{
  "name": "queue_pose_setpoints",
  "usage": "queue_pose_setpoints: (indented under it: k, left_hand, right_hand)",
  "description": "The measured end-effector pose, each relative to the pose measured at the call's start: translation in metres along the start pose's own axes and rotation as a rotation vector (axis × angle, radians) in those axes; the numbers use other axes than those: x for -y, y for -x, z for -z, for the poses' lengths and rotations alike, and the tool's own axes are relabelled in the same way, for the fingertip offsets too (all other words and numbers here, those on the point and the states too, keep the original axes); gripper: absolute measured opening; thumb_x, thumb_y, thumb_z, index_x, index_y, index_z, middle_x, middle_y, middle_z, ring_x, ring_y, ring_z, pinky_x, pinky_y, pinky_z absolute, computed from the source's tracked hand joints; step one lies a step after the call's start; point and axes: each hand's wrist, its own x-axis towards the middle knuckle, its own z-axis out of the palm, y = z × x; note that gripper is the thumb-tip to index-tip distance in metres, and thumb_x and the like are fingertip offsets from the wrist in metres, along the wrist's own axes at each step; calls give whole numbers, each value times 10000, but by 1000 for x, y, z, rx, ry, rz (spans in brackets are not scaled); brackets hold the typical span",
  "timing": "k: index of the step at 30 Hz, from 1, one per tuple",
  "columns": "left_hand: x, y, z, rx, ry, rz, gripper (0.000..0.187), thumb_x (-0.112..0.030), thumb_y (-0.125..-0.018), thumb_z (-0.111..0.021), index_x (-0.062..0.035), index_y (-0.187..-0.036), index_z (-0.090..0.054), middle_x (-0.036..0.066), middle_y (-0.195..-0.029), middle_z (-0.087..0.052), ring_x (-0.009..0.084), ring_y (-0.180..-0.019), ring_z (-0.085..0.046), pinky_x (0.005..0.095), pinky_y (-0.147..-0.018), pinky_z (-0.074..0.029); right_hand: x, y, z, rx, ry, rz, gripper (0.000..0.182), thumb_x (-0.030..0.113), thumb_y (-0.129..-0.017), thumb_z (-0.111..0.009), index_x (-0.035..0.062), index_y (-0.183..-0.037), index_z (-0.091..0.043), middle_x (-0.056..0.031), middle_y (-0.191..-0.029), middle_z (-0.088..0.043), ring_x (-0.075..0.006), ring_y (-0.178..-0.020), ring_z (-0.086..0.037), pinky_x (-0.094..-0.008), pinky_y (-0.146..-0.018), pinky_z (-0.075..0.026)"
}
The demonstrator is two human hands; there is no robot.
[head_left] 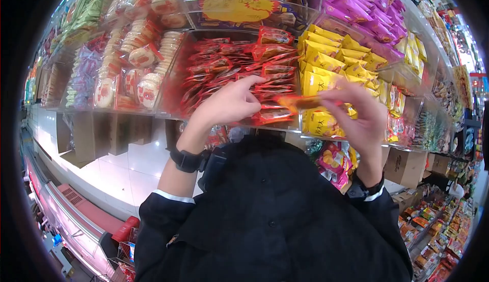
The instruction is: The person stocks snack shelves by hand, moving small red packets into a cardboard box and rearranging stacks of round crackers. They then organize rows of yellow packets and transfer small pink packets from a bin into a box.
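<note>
Many small red snack packets fill a clear bin in front of me. My left hand rests over them, its index finger stretched onto the packets and the other fingers curled; whether it pinches anything is hidden. My right hand, blurred by motion, is closed on the end of a red and orange packet. That packet lies level above the border between the red packets and the yellow packets.
Round biscuits in clear wrappers fill bins to the left. Purple packets lie at the back right. A yellow and red sign stands behind the red packets. Cardboard boxes sit below the bins.
</note>
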Motion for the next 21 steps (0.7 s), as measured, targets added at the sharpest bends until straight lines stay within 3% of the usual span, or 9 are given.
queue_pose_setpoints:
  k: [1,3,5,6,7,10,12,19,21]
  left_hand:
    - [3,-1,0,13,-31,-34,594,-25,-838,-620,-45,-1405,-444,112,-968,-700,163,-835,-680,286,-700,-537]
    - [15,-8,-2,-46,-94,-99,606,-20,-820,-636,-35,-1396,-449,120,-955,-708,185,-825,-686,308,-712,-538]
    - [23,-11,-3,-104,-162,-159,618,-16,-801,-652,-25,-1387,-455,129,-942,-716,207,-816,-692,330,-723,-539]
    - [19,-10,-3,-130,-265,-66,614,-18,-795,-660,-11,-1377,-462,143,-937,-720,229,-825,-697,344,-738,-539]
    - [16,-9,-3,-153,-367,26,611,-20,-789,-669,3,-1366,-470,157,-931,-723,250,-835,-703,359,-753,-539]
    - [14,-7,-4,-87,-343,24,600,-60,-804,-691,27,-1359,-481,166,-914,-722,257,-854,-709,357,-755,-540]
    - [14,-7,-3,-84,-340,10,600,-84,-813,-699,34,-1360,-481,165,-915,-724,254,-854,-709,356,-756,-541]
    - [10,-9,-3,-113,-357,19,517,-135,-862,-684,24,-1330,-531,176,-914,-730,241,-837,-711,351,-755,-541]
    - [19,-11,-4,-123,-318,5,500,-121,-862,-674,20,-1323,-541,174,-909,-730,239,-832,-710,353,-755,-540]
  right_hand:
    - [3,-5,-9,9,-2,6,456,-58,-791,-754,27,-1226,-649,-115,-957,-749,-165,-869,-728,-287,-764,-576]
    - [5,-11,-23,56,40,-4,204,-22,-797,-750,25,-996,-740,-101,-879,-748,-177,-804,-733,-276,-711,-564]
    - [3,-15,-28,71,24,-34,169,-20,-817,-741,6,-984,-739,-95,-896,-752,-153,-793,-725,-262,-719,-560]
    - [2,-17,-30,76,14,-72,136,-19,-837,-733,-13,-973,-739,-90,-912,-756,-129,-782,-717,-248,-727,-557]
    - [0,-18,-32,82,11,-69,136,-19,-837,-733,-13,-973,-739,-90,-912,-756,-129,-782,-717,-248,-727,-557]
    - [-2,-18,-34,136,-24,-109,150,-16,-851,-717,0,-998,-740,-85,-903,-756,-123,-779,-713,-241,-714,-545]
    - [-1,-19,-37,164,-66,-200,158,22,-867,-691,12,-1020,-727,-126,-905,-739,-214,-775,-720,-283,-688,-543]
    - [-5,-16,-37,339,-66,-280,210,23,-909,-641,29,-1109,-706,-128,-950,-734,-199,-822,-716,-287,-733,-527]
    - [-8,-13,-37,427,25,3,252,1,-870,-623,29,-1112,-685,-143,-879,-714,-288,-798,-703,-366,-737,-533]
